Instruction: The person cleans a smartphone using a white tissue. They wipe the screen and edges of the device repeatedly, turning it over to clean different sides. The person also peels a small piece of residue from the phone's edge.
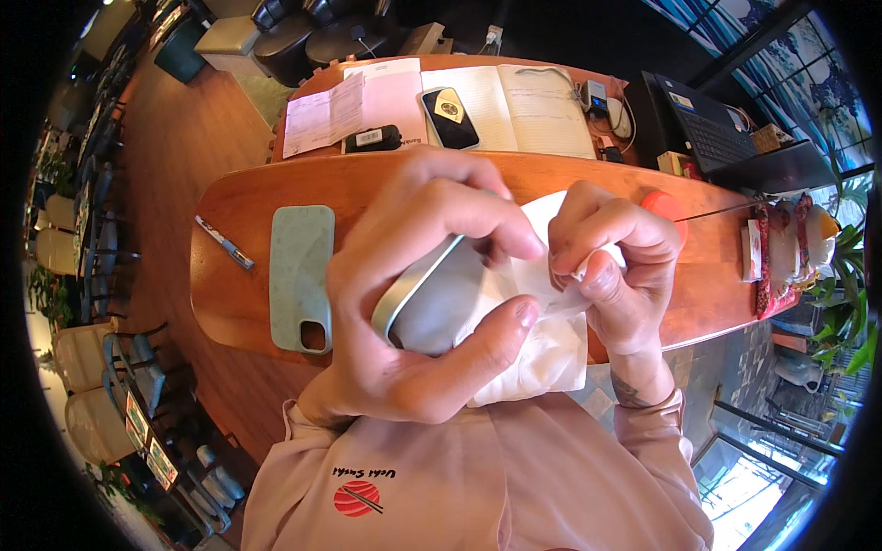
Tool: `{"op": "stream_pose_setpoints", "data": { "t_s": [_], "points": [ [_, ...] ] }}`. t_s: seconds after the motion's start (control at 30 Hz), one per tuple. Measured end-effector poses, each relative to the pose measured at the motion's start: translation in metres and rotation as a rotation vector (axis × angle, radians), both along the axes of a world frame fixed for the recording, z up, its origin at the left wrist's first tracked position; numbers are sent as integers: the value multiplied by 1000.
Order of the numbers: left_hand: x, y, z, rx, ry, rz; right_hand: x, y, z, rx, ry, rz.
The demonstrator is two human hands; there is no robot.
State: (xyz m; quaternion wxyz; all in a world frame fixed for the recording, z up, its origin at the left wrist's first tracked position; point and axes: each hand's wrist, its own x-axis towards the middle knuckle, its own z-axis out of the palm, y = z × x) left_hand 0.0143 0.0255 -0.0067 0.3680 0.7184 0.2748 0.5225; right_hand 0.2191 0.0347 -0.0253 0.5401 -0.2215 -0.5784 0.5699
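My left hand (365, 289) curls around a smartphone (434, 296) with a pale green metal frame. The phone is tilted on its side, and its grey flat face looks towards my right hand. Between the thumb and fingers of my right hand (634, 275), a twisted piece of white tissue (551, 293) is pinched. More crumpled tissue (544, 361) hangs below, in front of my shirt, and its link to the pinched piece is partly hidden. To the left, a light teal phone case (300, 268) with a camera cutout lies on the wooden table (227, 303).
A pen (224, 241) lies near the table's left end. On the raised shelf behind are an open notebook (544, 103), another phone (450, 117), a small black device (373, 138) and papers (324, 113). A red lid (663, 210), a laptop (710, 127) and figurines (785, 248) stand right.
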Motion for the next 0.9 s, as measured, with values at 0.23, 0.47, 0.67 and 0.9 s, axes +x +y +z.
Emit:
{"op": "stream_pose_setpoints", "data": {
  "t_s": [0.23, 0.47, 0.67, 0.9],
  "points": [
    [12, -7, 3, 234, 101, 254, 0, 2, 2, 104, -42, 10],
    [18, -6, 0, 231, 30, 241, 1, 2, 1, 140, -60, -24],
    [15, -13, 7, 169, 105, 252, 3, 1, 3, 108, -78, -2],
    [27, -30, 8, 49, -18, 267, 9, -7, 6, 194, -105, 12]
  ]
}}
